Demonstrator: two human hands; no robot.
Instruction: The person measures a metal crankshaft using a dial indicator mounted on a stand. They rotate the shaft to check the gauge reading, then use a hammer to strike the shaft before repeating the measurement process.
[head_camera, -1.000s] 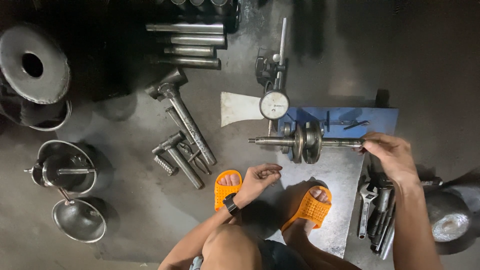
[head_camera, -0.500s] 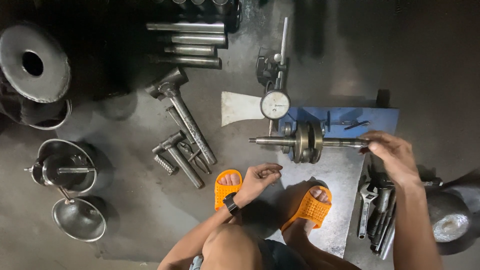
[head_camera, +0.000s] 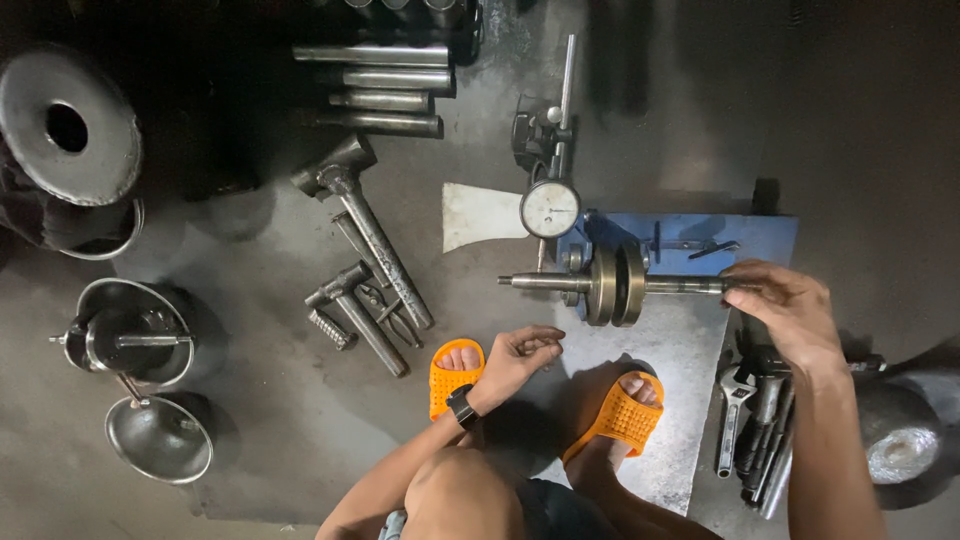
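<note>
We see a crankshaft (head_camera: 615, 285) lying crosswise on a blue stand (head_camera: 700, 232), its two round webs at the middle and a thin shaft running out to each side. Our right hand (head_camera: 790, 312) meets the right shaft end, fingers curled round the tip and touching it; the left shaft end juts free toward open floor. Our left hand (head_camera: 520, 358) hangs loosely half-curled above the knee, holding nothing, well apart from the crankshaft and just beside the left orange sandal (head_camera: 452, 375). A dial gauge (head_camera: 550, 208) on its upright post stands just behind the webs, its face beside a pale wedge of paper (head_camera: 480, 215). The grey metal sheet (head_camera: 670, 400) under the stand runs down under the right sandal, its lower edge near the picture's foot. Bare floor lies between the left shaft end and the two hammers (head_camera: 365, 250) to the left. Right of the sheet, wrenches (head_camera: 755, 420) crowd the edge, close under the right wrist. At far left, a metal bowl (head_camera: 135, 325) holds a dark part with a cross pin; a smaller bowl (head_camera: 160, 440) below it looks bare inside. Steel rods (head_camera: 380, 85) lie stacked at the top.
</note>
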